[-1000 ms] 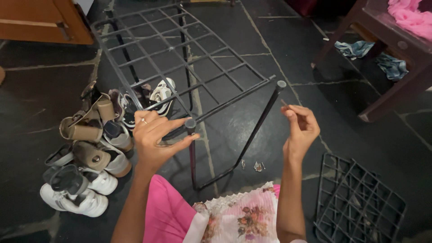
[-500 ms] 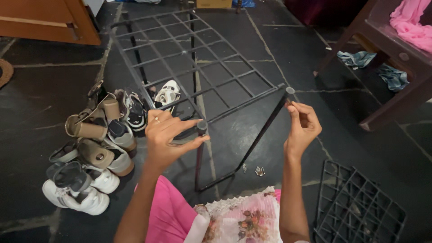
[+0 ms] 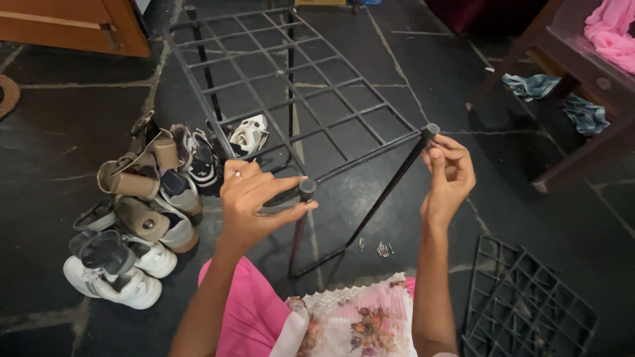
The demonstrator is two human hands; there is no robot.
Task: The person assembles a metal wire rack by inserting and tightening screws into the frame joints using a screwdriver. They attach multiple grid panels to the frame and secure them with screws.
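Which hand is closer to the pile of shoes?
Left. The left hand grips a rack post just right of the pile of shoes; the right hand holds the far post, across the wire rack.

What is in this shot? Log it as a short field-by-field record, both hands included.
Setting: dark stone floor, seen from above
Left hand: fingers at the capped top of the near-left post of a black wire rack
Right hand: fingertips pinching the top of the near-right post
Loose parts: small screws on the floor under the rack
Left of rack: pile of shoes
Lower right: second wire grid panel lying flat
Upper right: wooden furniture with pink cloth
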